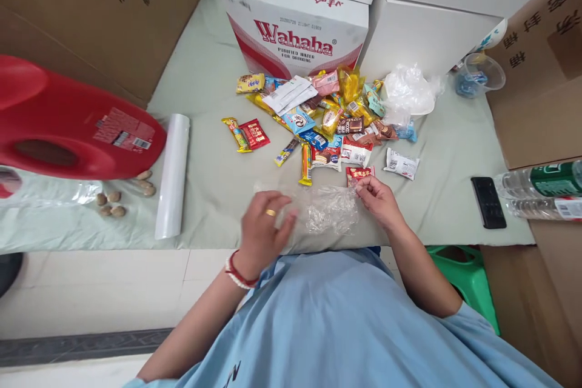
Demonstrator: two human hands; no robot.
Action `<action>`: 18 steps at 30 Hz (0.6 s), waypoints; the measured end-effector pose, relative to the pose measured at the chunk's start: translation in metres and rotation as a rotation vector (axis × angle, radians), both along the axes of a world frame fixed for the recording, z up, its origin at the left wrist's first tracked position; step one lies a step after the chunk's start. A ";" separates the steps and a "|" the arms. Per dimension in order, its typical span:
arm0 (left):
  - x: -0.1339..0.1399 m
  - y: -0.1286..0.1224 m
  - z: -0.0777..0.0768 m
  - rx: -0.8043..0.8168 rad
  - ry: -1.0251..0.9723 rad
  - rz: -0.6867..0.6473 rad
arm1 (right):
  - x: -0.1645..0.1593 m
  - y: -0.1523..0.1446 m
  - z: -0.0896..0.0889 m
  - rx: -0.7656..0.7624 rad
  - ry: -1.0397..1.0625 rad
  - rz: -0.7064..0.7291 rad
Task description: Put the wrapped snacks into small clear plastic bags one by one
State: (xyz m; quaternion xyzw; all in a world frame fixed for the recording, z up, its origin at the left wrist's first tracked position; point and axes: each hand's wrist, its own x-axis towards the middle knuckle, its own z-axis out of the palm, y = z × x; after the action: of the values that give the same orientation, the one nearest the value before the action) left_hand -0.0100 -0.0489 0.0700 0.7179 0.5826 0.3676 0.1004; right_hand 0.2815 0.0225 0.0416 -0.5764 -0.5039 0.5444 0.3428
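A clear, crinkled plastic bag (334,212) lies flat at the table's near edge, in front of my body. My right hand (377,199) pinches its right upper corner between thumb and fingers. Over the bag's left end is my left hand (268,224), with its fingers bent and the thumb apart; the thumb is slightly blurred, and nothing shows between them. Just above my right hand lies a small red snack packet (360,176). Beyond the bag spreads a pile of wrapped snacks, among them a yellow stick packet (306,165) and a white packet (402,163).
At left are a red jug (68,121), a white plastic roll (173,176) and several nuts (114,196). A Wahaha carton (297,30) stands behind the snacks. A white bowl (425,97) holds clear plastic. On the right are a phone (488,202) and bottles (555,184).
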 end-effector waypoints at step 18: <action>0.048 0.008 -0.026 -0.359 0.506 -0.182 | 0.008 0.019 0.030 -0.196 0.405 -0.254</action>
State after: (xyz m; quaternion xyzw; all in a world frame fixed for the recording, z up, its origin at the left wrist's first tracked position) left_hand 0.0375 -0.0405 0.0436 0.8065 0.5781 0.0582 0.1097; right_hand 0.2894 0.0418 0.0719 -0.5448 -0.2936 0.6475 0.4447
